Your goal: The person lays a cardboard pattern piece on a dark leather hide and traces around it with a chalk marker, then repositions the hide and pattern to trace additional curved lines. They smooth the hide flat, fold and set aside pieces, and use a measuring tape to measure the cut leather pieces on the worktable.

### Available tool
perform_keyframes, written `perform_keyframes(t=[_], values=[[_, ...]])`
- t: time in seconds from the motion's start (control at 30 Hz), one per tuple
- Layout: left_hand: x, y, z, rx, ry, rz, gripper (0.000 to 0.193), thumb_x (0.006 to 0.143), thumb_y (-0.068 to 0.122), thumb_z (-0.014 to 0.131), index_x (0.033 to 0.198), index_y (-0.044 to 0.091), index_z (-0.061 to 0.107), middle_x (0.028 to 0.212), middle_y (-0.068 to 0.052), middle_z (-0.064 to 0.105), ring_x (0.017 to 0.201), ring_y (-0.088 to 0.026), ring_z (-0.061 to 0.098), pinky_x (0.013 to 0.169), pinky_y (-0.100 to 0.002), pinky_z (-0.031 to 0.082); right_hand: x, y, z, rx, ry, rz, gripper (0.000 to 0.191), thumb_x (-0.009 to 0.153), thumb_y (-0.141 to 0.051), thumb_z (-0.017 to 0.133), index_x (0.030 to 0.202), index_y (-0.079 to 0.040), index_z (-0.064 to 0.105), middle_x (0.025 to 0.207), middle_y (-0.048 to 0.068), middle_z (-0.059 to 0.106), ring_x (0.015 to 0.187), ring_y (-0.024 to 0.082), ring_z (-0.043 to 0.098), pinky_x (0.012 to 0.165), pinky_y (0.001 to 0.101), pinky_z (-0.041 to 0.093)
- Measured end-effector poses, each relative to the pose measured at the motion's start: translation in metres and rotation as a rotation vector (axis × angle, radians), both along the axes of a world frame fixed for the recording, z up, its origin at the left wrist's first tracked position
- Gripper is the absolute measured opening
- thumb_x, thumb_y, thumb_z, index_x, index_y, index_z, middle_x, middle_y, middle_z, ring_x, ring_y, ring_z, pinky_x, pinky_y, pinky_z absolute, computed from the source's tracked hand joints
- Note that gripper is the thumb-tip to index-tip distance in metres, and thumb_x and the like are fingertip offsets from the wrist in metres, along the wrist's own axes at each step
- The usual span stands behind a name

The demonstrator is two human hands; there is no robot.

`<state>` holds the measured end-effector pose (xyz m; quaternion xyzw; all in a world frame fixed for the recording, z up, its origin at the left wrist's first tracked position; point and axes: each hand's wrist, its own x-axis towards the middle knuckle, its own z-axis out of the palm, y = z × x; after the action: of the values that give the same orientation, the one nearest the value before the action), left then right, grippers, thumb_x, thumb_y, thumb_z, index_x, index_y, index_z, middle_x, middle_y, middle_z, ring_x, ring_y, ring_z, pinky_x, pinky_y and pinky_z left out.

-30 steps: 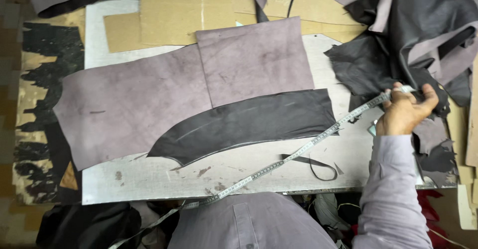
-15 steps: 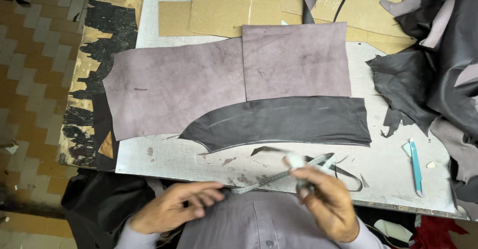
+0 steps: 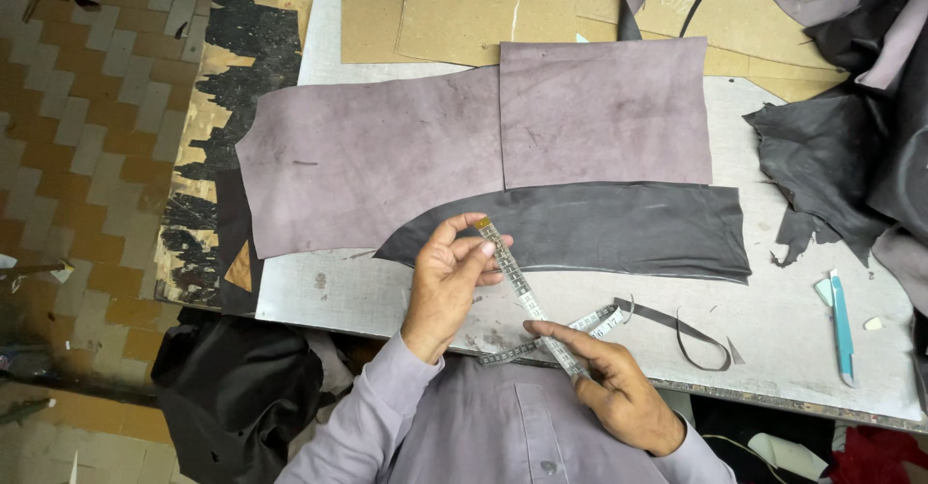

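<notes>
My left hand point(image 3: 452, 281) pinches the metal-tipped end of a white measuring tape point(image 3: 527, 300) near the table's front edge. My right hand point(image 3: 611, 382) grips the same tape lower down, and the stretch between the hands is taut. The slack part of the tape loops on the table behind my right hand. Just beyond my left hand lies a curved dark grey leather piece point(image 3: 599, 228). Two mauve leather pieces lie behind it: a large one point(image 3: 367, 160) on the left and a squarish one point(image 3: 604, 112) on the right.
The grey worktable point(image 3: 793, 329) carries a thin leather offcut strip point(image 3: 691, 334), a light blue pen-like tool point(image 3: 841, 324) at right, and cardboard sheets point(image 3: 464, 10) at the back. Dark leather hides point(image 3: 851, 146) pile at right. Tiled floor point(image 3: 87, 136) lies left.
My right hand left the far right of the table with the tape and came to the front edge. Both hands now hold the tape, and my left hand has raised its end.
</notes>
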<state>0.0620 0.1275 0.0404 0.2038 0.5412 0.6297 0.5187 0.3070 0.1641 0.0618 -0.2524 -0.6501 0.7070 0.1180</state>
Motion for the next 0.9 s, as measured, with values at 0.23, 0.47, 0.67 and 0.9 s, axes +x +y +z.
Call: perform_keyframes(t=[0.23, 0.47, 0.67, 0.9], values=[[-0.013, 0.011, -0.005, 0.171, -0.267, -0.118, 0.025, 0.103, 0.006, 0.055, 0.127, 0.001, 0.054, 0.1, -0.005, 0.067, 0.089, -0.013, 0.065, 0.073, -0.026, 0.055, -0.001, -0.003, -0.029, -0.21, 0.001, -0.147, 0.076, 0.09, 0.01, 0.052, 0.161, -0.01, 0.034, 0.123, 0.016, 0.073, 0.098, 0.021, 0.067, 0.094, 0.0331, 0.055], [-0.01, 0.014, 0.006, 0.365, -0.553, -0.399, 0.042, 0.106, 0.027, 0.044, 0.133, -0.002, 0.057, 0.093, -0.001, 0.057, 0.089, -0.011, 0.056, 0.076, -0.025, 0.046, -0.017, 0.003, -0.031, -0.598, 0.094, -0.256, 0.045, 0.102, -0.027, 0.056, 0.131, 0.006, 0.068, 0.099, 0.009, 0.071, 0.093, 0.017, 0.064, 0.091, 0.0337, 0.054], [-0.019, 0.029, 0.002, 0.237, -0.17, -0.509, 0.039, 0.109, 0.023, 0.048, 0.137, 0.0, 0.062, 0.101, 0.0, 0.054, 0.095, -0.008, 0.056, 0.086, -0.026, 0.049, -0.024, 0.005, -0.035, -0.558, 0.081, -0.262, 0.023, 0.096, -0.022, 0.065, 0.102, -0.001, 0.071, 0.09, 0.007, 0.072, 0.084, 0.014, 0.067, 0.082, 0.031, 0.056], [-0.05, 0.062, -0.012, 0.086, 0.473, -0.564, 0.035, 0.102, 0.025, 0.056, 0.134, 0.013, 0.067, 0.105, 0.001, 0.055, 0.088, -0.011, 0.058, 0.084, -0.028, 0.057, -0.033, 0.004, -0.049, -0.33, -0.1, -0.412, 0.009, 0.093, -0.007, 0.072, 0.1, 0.0, 0.07, 0.077, 0.005, 0.064, 0.066, 0.01, 0.061, 0.062, 0.0257, 0.053]])
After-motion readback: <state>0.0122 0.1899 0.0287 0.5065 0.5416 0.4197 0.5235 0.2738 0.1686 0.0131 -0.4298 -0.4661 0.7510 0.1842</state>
